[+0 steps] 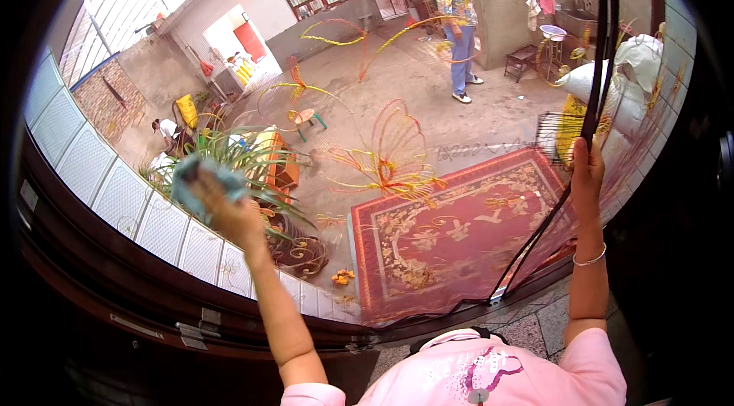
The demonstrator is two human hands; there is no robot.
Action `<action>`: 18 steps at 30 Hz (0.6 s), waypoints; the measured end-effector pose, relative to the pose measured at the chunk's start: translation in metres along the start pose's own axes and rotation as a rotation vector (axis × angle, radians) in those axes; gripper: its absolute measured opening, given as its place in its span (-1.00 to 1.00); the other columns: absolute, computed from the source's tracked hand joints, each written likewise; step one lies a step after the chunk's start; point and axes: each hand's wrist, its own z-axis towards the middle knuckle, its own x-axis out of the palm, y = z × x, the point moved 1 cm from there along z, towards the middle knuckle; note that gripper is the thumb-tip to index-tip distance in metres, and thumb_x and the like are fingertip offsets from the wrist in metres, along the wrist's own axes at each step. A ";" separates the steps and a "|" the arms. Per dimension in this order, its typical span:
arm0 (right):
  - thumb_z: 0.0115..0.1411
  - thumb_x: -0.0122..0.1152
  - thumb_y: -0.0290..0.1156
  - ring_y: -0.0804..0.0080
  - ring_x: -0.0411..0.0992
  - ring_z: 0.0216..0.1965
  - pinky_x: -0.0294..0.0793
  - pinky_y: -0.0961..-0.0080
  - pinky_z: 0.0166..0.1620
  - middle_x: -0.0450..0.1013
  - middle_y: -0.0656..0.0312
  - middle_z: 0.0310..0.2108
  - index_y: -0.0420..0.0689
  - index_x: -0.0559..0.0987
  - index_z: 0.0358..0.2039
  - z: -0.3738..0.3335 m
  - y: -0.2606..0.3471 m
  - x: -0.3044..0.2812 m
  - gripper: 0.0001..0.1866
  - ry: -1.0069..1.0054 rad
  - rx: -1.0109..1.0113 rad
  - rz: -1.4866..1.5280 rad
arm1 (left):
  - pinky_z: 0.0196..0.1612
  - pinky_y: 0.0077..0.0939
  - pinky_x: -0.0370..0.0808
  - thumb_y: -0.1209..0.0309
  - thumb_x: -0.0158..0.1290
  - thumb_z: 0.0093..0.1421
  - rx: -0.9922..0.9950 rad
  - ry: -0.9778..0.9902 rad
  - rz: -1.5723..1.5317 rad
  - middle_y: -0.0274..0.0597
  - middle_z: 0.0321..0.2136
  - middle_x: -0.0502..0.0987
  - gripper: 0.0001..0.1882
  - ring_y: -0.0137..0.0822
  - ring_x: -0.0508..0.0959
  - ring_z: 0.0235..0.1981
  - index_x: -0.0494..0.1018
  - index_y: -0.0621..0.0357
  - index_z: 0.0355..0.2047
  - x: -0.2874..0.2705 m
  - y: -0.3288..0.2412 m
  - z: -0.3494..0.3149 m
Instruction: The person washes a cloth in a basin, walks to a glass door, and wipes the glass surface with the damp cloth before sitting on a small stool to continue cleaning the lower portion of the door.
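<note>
My left hand (226, 211) presses a grey-blue cloth (187, 190) flat against a large glass pane, on its left side. The hand and cloth are slightly blurred. The pane carries gold and red line decorations, among them a butterfly shape (386, 165) near its middle. On the right, my right hand (587, 165) is closed round a dark upright strip (599, 92) that looks like the edge of the door or its frame. Its fingertips are partly hidden behind the strip.
Through the glass lie a red patterned rug (459, 241), green plants (229, 154), a small stool (307, 117) and white sacks (623, 92). A person (459, 31) stands in the yard; another (170, 131) bends at far left. A dark frame (153, 314) borders the pane.
</note>
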 end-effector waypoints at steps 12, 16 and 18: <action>0.26 -0.03 -0.15 0.82 0.07 -0.57 0.04 0.77 -0.52 0.18 0.56 -0.60 -0.09 0.37 -0.49 0.006 -0.013 -0.008 -0.70 -0.163 -0.070 -0.016 | 0.15 -0.31 0.18 0.30 -0.23 0.22 -0.398 -0.482 -0.423 0.15 0.14 0.14 -0.44 -0.06 0.24 0.11 0.03 0.40 0.17 0.025 0.129 -0.076; 0.25 -0.03 -0.13 0.81 0.08 -0.60 0.03 0.77 -0.56 0.17 0.53 -0.61 -0.06 0.35 -0.49 0.008 -0.017 -0.028 -0.71 -0.042 0.053 0.003 | 0.17 -0.07 0.05 0.41 -0.17 0.19 -0.283 0.013 -0.434 0.10 0.01 0.28 -0.69 -0.01 0.21 0.10 0.32 0.31 -0.10 0.086 -0.015 -0.148; 0.25 -0.03 -0.11 0.79 0.09 -0.64 0.03 0.76 -0.59 0.19 0.52 -0.62 -0.06 0.34 -0.48 0.006 -0.022 -0.019 -0.70 0.011 0.077 0.051 | 0.18 -0.09 0.04 0.36 -0.11 0.13 -0.082 -0.155 -0.681 -0.01 0.09 0.23 -0.53 -0.03 0.18 0.14 0.25 0.20 0.07 0.079 -0.148 -0.170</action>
